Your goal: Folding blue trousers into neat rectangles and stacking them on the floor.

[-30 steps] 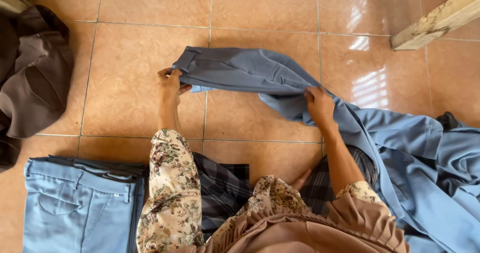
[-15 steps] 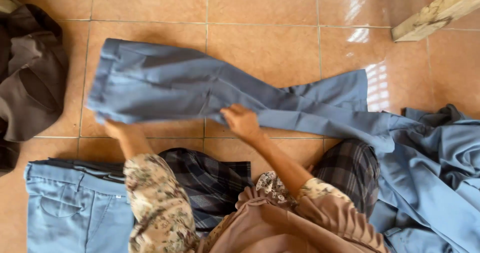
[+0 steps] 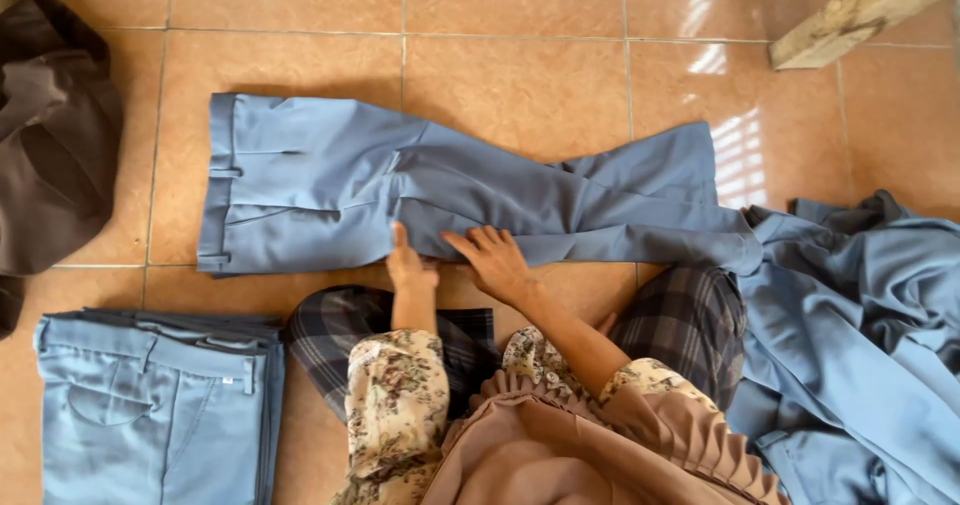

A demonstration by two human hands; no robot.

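Tiled floor (image 3: 520,75), orange-brown. Blue-grey trousers (image 3: 330,180) lie flat across its middle, waistband toward the left edge, legs running right into a heap of blue-grey garments (image 3: 860,345) at the right edge. Dark brown cloth (image 3: 50,135) sits at the left edge. Folded stack of light blue trousers (image 3: 150,405) occupies the near-left corner. A wooden beam (image 3: 860,10) crosses the far-right corner. My right hand (image 3: 495,260) rests flat, fingers spread, on the trousers' near edge. My left hand (image 3: 410,263) lies just beside it, fingers extended on the same cloth, gripping nothing.
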